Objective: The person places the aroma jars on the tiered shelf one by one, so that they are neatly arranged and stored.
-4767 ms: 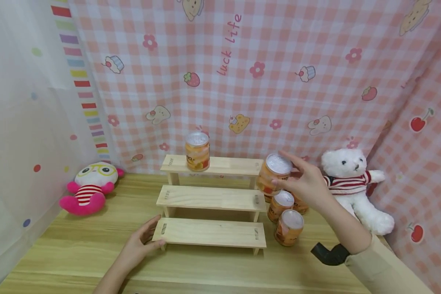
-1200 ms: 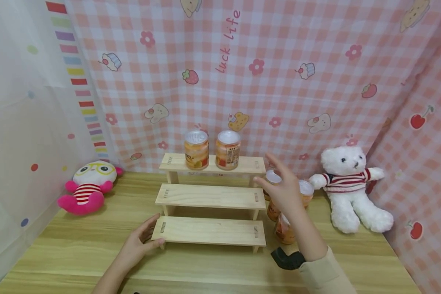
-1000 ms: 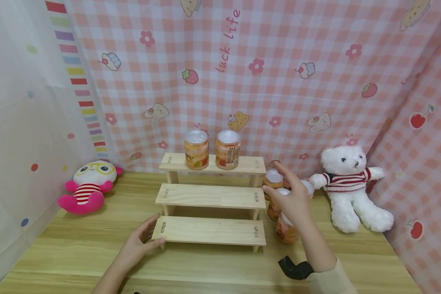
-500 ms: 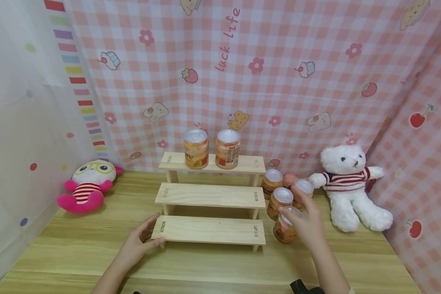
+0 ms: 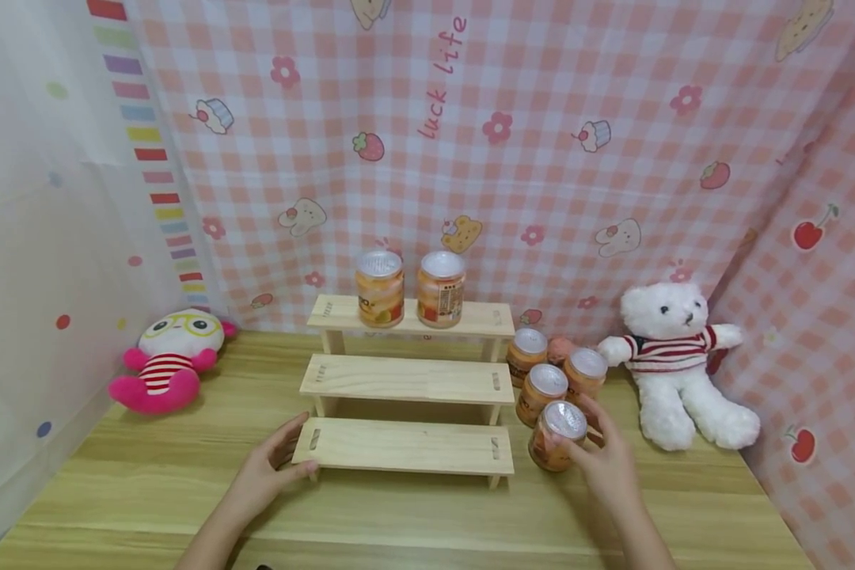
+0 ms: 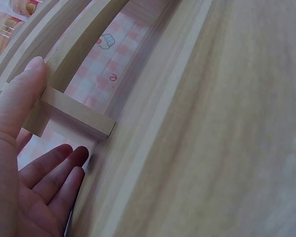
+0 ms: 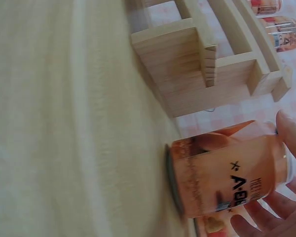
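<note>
Pink-and-white checked cloth (image 5: 541, 182) hangs behind a wood-grain tabletop (image 5: 413, 522), on which stands one wooden rack (image 5: 408, 380) with three tiers. Six cans with silvery lids can be counted: two upright on the top tier, one toward its left end (image 5: 381, 299) and one near its middle (image 5: 442, 299), and four close together on the tabletop just beside the rack's right end. Of those four, the can nearest the person (image 5: 550, 451) is gripped by the right hand (image 5: 609, 455), thumb on one side and fingers round the other; whether its base touches the tabletop is hard to tell. One left hand (image 5: 267, 471) pinches the left end of the lowest tier, thumb against the board's edge. Behind the group sits one pinkish rounded thing (image 5: 559, 350), mostly hidden. Two plush toys flank everything: one pink-and-white (image 5: 167, 372) at left, one white bear (image 5: 673, 396) at right.
</note>
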`<move>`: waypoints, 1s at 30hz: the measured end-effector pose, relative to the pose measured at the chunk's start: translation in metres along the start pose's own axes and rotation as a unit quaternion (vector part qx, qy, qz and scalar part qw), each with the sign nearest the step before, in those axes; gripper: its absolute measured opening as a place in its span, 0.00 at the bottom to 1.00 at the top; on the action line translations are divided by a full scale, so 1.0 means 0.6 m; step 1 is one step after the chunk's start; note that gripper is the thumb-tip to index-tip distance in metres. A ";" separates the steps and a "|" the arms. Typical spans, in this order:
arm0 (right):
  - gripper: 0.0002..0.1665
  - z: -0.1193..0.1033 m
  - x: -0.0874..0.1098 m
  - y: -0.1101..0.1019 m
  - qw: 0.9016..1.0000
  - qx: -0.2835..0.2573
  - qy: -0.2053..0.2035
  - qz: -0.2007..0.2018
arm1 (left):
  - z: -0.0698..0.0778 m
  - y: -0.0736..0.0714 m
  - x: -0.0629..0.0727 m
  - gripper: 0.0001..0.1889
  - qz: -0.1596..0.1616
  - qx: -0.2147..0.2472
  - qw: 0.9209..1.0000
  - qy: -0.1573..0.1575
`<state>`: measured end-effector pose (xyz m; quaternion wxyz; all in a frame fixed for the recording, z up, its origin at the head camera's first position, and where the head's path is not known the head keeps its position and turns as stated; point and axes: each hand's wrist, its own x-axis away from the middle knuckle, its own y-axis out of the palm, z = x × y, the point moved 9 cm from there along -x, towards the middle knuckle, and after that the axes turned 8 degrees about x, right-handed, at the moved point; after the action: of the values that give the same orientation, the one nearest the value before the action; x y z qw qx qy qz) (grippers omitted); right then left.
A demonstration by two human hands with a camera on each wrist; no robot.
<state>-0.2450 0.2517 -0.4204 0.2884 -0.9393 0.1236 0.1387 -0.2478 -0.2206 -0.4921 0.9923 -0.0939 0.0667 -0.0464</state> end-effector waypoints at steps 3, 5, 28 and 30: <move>0.42 0.017 0.005 0.007 0.999 -0.028 0.019 -0.004 | 0.000 0.000 -0.001 0.42 -0.001 -0.001 1.000 0.002; 0.42 0.026 0.007 0.012 0.999 -0.035 0.031 -0.006 | 0.001 0.001 -0.001 0.41 -0.001 0.001 1.000 0.006; 0.38 0.018 0.012 0.004 0.998 -0.037 0.043 0.023 | 0.002 0.001 0.002 0.41 0.002 -0.002 1.000 0.010; 0.39 0.007 0.011 -0.001 0.998 -0.036 0.035 0.024 | 0.003 0.000 0.001 0.41 0.002 -0.004 1.000 0.011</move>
<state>-0.2393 0.2538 -0.4255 0.2460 -0.9502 0.1514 0.1167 -0.2470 -0.2205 -0.4906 0.9912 -0.0973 0.0783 -0.0448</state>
